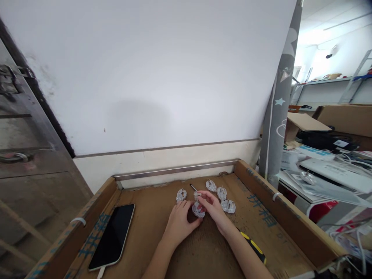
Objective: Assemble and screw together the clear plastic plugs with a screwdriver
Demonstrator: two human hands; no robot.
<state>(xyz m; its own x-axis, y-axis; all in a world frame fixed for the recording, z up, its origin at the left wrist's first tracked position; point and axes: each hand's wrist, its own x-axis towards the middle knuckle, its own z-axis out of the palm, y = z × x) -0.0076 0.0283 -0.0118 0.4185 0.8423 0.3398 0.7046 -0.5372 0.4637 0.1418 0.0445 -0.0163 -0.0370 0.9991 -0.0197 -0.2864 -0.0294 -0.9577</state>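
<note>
My left hand (pixel 180 220) and my right hand (pixel 213 206) meet over the middle of a shallow cardboard tray (pixel 263 217). Together they grip one clear plastic plug part (pixel 198 209), with the left fingers curled under it and the right fingers pinched on its top. Several more clear plug parts lie on the tray floor: one (pixel 181 195) just left of my hands and others (pixel 223 197) to the right. A thin dark pin (pixel 193 188) lies just beyond them.
A black phone (pixel 114 235) with a cable lies on the tray's left side. A yellow-and-black tool handle (pixel 255 248) shows under my right forearm. A white wall stands behind, a grey post (pixel 276 116) to the right, a cluttered table (pixel 328 170) beyond it.
</note>
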